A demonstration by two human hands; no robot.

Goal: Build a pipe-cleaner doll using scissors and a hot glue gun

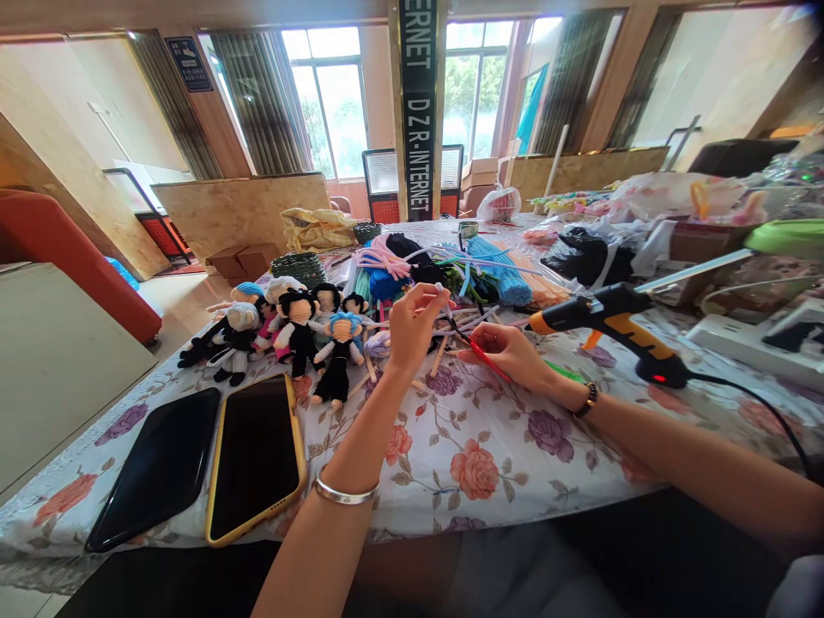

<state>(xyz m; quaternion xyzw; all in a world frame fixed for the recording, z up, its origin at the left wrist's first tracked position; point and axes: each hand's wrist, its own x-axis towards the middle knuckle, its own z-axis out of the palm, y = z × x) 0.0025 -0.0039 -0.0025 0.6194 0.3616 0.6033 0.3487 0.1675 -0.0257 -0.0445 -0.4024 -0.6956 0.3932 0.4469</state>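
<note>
My left hand (415,326) is raised above the floral tablecloth (489,446), its fingertips pinching the top of a thin pipe cleaner (444,302). My right hand (508,352) rests on the cloth just to the right and grips red-handled scissors (486,359), whose tips point toward the pipe cleaner. Loose sticks and pipe cleaner pieces (451,330) lie under and behind both hands. A silver bangle is on my left wrist, a dark bracelet on my right.
Several small pipe-cleaner dolls (289,330) lie to the left. Two phones (257,455) lie near the front edge. A black and orange glue gun (611,322) stands at the right with its cord. Bundles of coloured pipe cleaners (451,266) and plastic bags (592,249) fill the back.
</note>
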